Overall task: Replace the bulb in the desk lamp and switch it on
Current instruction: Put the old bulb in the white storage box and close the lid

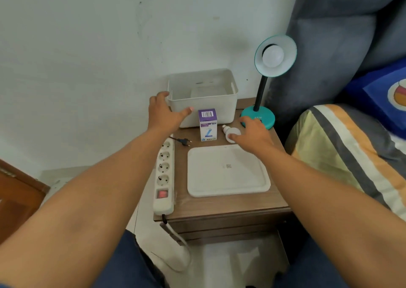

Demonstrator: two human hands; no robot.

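Observation:
A teal desk lamp [261, 103] stands at the back right of the wooden bedside table [228, 206], its shade tilted toward me with a white bulb [273, 56] screwed in. A loose white bulb [230, 132] lies on the table beside a purple-and-white bulb box [207, 126]. My right hand [252, 134] hovers over the loose bulb with fingers spread, its thumb touching the bulb. My left hand [163, 112] is open against the front left corner of a white plastic bin [204, 94]. The lamp's black plug [185, 142] lies unplugged by the power strip [164, 173].
The white bin lid [228, 173] lies flat in the middle of the table. The power strip runs along the left edge, with a red switch near me. A grey headboard [329, 46] and striped bedding [351, 156] are at the right, the wall behind.

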